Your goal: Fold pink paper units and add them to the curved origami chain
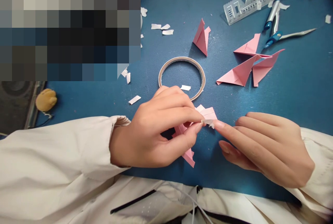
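My left hand (pixel 161 127) is closed, thumb and index fingertips pinching a small white strip of tape (pixel 208 122). Pink folded paper (pixel 188 158) shows below and beyond that hand, partly hidden by it; its paler end (pixel 209 112) lies behind the strip. My right hand (pixel 267 147) reaches in from the right, its index fingertip touching the strip's other end. The thumb on that hand stands apart, and the remaining fingers are loosely bent. Just past my left hand lies a thin, nearly used-up tape roll (pixel 182 58).
Several pink folded paper pieces (pixel 238 71) stand at the right, and another (pixel 201 38) is farther back. Behind them are a pair of compasses (pixel 275 33) and a clear ruler (pixel 249 3). White paper scraps (pixel 168 32) are scattered about. A yellow trinket (pixel 46 100) lies left.
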A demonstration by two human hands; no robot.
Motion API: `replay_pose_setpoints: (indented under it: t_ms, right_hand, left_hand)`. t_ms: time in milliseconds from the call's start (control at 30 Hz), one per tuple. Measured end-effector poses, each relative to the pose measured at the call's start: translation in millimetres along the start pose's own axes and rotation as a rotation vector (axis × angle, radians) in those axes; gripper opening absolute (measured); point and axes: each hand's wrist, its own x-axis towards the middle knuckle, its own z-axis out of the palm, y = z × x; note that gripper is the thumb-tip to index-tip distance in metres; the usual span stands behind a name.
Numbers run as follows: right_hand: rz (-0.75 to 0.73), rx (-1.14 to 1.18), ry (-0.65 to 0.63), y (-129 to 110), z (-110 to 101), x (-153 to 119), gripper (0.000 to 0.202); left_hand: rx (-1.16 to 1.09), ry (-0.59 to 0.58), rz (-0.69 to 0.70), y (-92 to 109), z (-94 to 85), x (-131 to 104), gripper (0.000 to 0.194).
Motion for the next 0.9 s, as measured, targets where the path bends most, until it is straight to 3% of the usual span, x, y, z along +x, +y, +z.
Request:
replay_pose_setpoints:
  t_ms: [200, 367, 533, 900]
  right_hand:
    - [0.029, 0.093, 0.039, 7.0, -2.3, 5.3, 0.037]
    - [0.030, 0.092, -0.017, 6.6, 2.2, 4.6, 0.035]
    - [-0.045, 0.109, 0.010, 4.5, 3.3, 2.9, 0.040]
    - [0.022, 0.141, -0.010, 5.0, 3.4, 0.9, 0.040]
  left_hand:
    - [-0.031, 0.062, 0.003, -2.7, 1.8, -0.4, 0.012]
    - [-0.106, 0.006, -0.022, -2.6, -1.0, 1.3, 0.008]
    - [-0.105, -0.021, -0.034, -1.2, -2.1, 4.1, 0.007]
    - [0.013, 0.083, -0.075, -0.4, 1.3, 2.6, 0.017]
